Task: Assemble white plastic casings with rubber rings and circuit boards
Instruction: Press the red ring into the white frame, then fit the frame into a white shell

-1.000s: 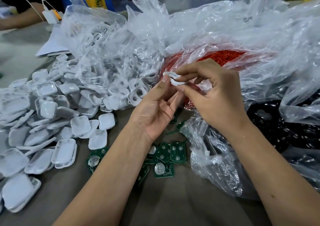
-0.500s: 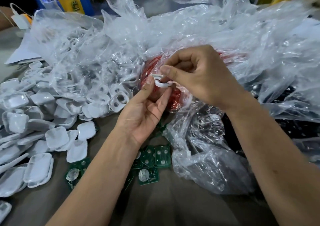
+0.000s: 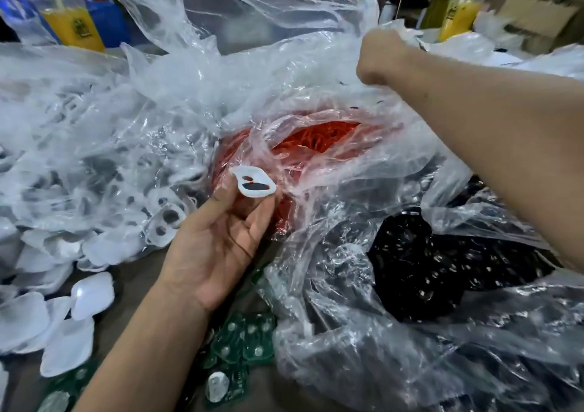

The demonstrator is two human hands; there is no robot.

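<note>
- Left hand: palm up above the table, thumb and fingertips pinching a white plastic casing at its lower edge.
- White plastic casing: held tilted in front of the bag of red rubber rings; two openings show in its face, with something red and dark visible through them.
- Right hand: raised far over the clear plastic bags, seen from the back with the fingers curled under; whether it grips the plastic cannot be told.
- Loose white casings: heaped at the left, partly spilling from a clear bag.
- Green circuit boards: lying on the table below the left wrist.
- Bag of black parts: at the right, under the right forearm.
- Drink cups: with yellow liquid, standing beyond the bags.
</note>
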